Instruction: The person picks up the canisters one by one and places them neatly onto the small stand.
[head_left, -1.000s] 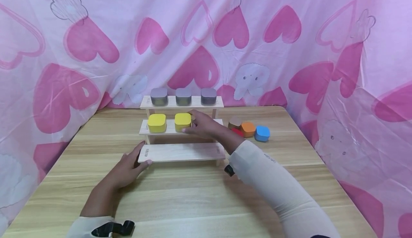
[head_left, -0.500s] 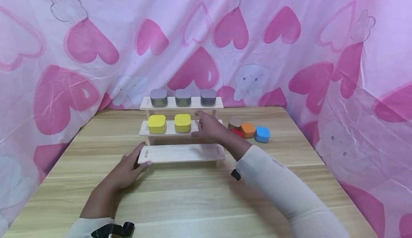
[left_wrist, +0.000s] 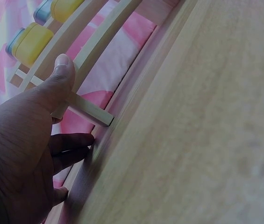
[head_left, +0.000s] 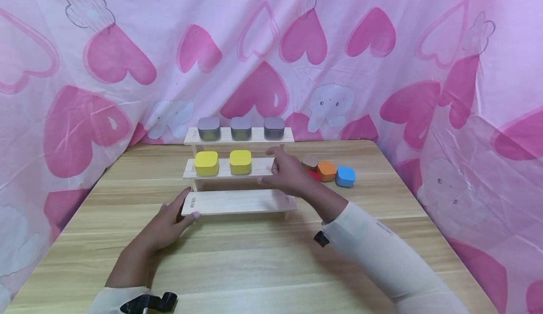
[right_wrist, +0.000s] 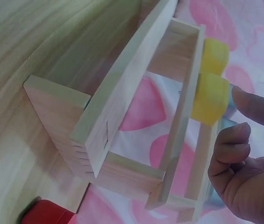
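Note:
A three-tier wooden display stand (head_left: 239, 202) stands on the table. My left hand (head_left: 166, 224) holds the left end of its lowest step, thumb at the front corner and fingers round the side. In the left wrist view the thumb (left_wrist: 62, 70) lies along the step's edge. Two yellow rounded-square blocks (head_left: 240, 162) sit on the middle step, toward its left and centre. My right hand (head_left: 290, 171) is over the right end of that step, thumb and forefinger apart, holding nothing. In the right wrist view its other fingers (right_wrist: 230, 156) are curled in.
Three grey blocks (head_left: 241, 128) stand in a row on the top step. Right of the stand lie an orange block (head_left: 326, 170), a blue block (head_left: 345, 176), a brownish block (head_left: 310, 161) and a partly hidden red block (right_wrist: 47, 213). A pink heart-patterned cloth (head_left: 365, 92) hangs behind the table.
My right hand has let go of the second yellow block and moved right, away from it. The block stays on the middle step. My left hand has not moved.

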